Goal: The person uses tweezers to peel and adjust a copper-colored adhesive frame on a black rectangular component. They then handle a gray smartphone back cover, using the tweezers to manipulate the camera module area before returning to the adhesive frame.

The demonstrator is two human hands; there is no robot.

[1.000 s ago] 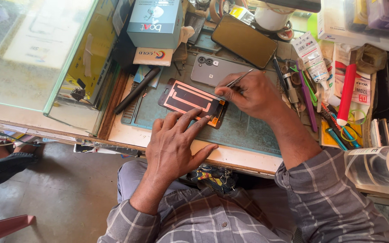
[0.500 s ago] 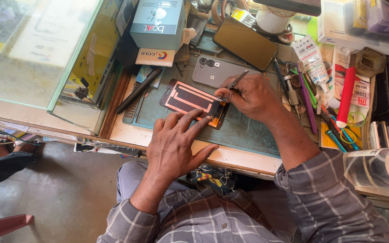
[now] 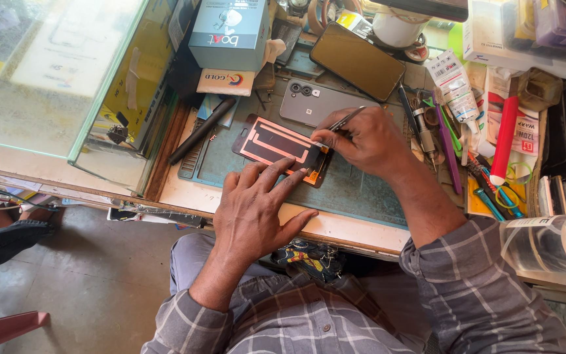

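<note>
Pressing spread fingers of your left hand (image 3: 257,210) flat on the dark panel (image 3: 282,148) at your 12 o'clock, your right hand (image 3: 365,137) pinches tweezers (image 3: 343,120) at its 3 o'clock edge, on the green mat (image 3: 361,190).

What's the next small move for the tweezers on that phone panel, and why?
Probably a slight lift with the tweezers at the panel's edge. The right hand pinches them with the tips at the right edge of the dark, copper-traced panel, beside an orange strip. The left hand presses its fingers flat on the panel's near edge, so it looks braced. Whether the tips have caught anything cannot be told.
</note>
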